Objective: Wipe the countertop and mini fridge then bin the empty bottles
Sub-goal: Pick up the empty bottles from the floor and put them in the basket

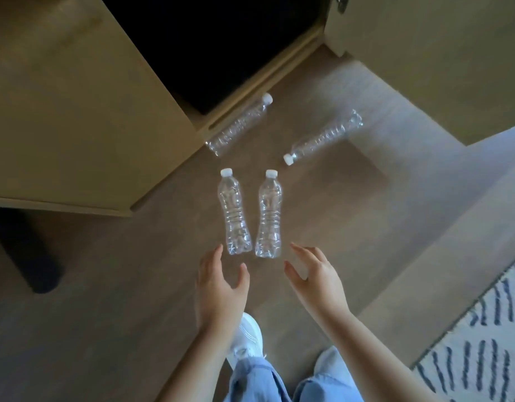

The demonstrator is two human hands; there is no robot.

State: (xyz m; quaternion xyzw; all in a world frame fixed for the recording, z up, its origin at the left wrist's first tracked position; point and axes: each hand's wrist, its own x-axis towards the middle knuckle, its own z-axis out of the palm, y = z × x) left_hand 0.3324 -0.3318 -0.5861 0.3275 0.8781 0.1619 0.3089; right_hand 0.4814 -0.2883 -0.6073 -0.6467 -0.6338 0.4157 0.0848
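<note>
Several clear empty plastic bottles with white caps lie on the wooden floor. Two lie side by side just beyond my fingertips: a left bottle point(233, 211) and a right bottle point(269, 214), caps pointing away. A third bottle point(239, 125) rests against the cabinet base, and a fourth bottle point(323, 137) lies farther right. My left hand point(221, 285) hovers with spread fingers just short of the left bottle's base. My right hand point(315, 275) hovers the same way near the right bottle's base. Neither hand holds anything.
A tan wooden cabinet point(76, 111) with a dark open compartment point(221, 39) stands to the left and ahead. A dark furniture leg point(27, 256) is at lower left. A striped rug point(488, 343) lies at lower right. My white shoe point(249, 335) and jeans show below.
</note>
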